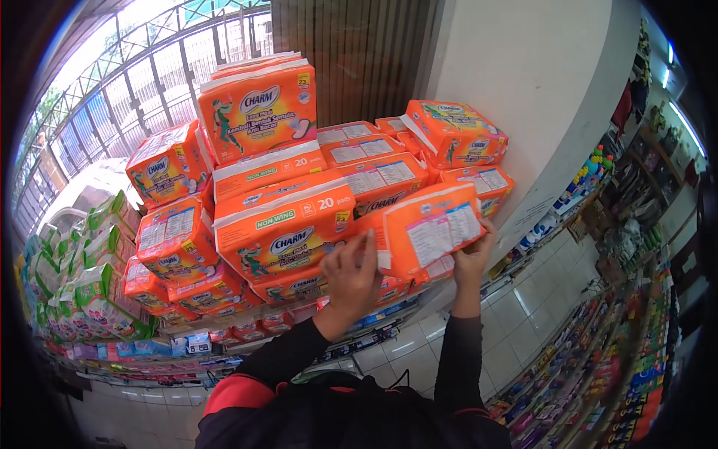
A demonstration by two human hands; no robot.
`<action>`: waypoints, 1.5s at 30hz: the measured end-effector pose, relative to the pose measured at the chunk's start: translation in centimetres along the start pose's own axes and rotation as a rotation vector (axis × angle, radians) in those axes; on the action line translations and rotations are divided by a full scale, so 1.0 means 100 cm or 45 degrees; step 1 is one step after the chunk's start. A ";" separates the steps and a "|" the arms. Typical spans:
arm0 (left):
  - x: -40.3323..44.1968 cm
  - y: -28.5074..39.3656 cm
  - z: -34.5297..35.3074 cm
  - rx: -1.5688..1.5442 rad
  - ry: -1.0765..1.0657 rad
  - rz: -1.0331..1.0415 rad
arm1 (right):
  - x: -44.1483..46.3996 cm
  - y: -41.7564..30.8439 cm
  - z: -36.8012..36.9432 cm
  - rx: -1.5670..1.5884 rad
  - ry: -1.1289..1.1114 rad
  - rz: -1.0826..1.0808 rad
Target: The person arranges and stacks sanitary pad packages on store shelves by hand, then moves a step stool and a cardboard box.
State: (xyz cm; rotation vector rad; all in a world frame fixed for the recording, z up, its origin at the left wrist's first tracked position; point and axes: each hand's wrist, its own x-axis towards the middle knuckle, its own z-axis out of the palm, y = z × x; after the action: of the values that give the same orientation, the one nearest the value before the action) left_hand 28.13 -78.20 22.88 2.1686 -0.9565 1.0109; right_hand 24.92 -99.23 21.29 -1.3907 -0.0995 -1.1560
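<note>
Gripping an orange pad pack [430, 232] by its right edge, the right hand [473, 256] holds it tilted beside stacked Charm packs [288, 236]; the left hand [350, 278], loosely curled, is at its left end, its hold unclear.

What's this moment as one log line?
right hand: holds orange pack | left hand: at pack's left end | beyond: stacked packs
</note>
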 end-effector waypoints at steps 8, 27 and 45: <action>-0.019 -0.022 0.024 0.303 0.305 0.104 | 0.005 0.018 0.013 -0.483 -0.190 0.287; -0.027 -0.019 -0.008 0.079 -0.035 0.100 | 0.073 -0.031 0.001 -0.863 -0.844 0.218; -0.182 -0.068 -0.082 0.036 -0.089 -0.480 | 0.172 0.032 0.061 -1.477 -0.169 -0.637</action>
State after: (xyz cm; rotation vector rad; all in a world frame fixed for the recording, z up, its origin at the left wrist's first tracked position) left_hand 21.72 -61.60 11.49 2.3049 -0.5328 0.7740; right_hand 38.88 -104.97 32.04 -2.5642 0.1766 -1.6285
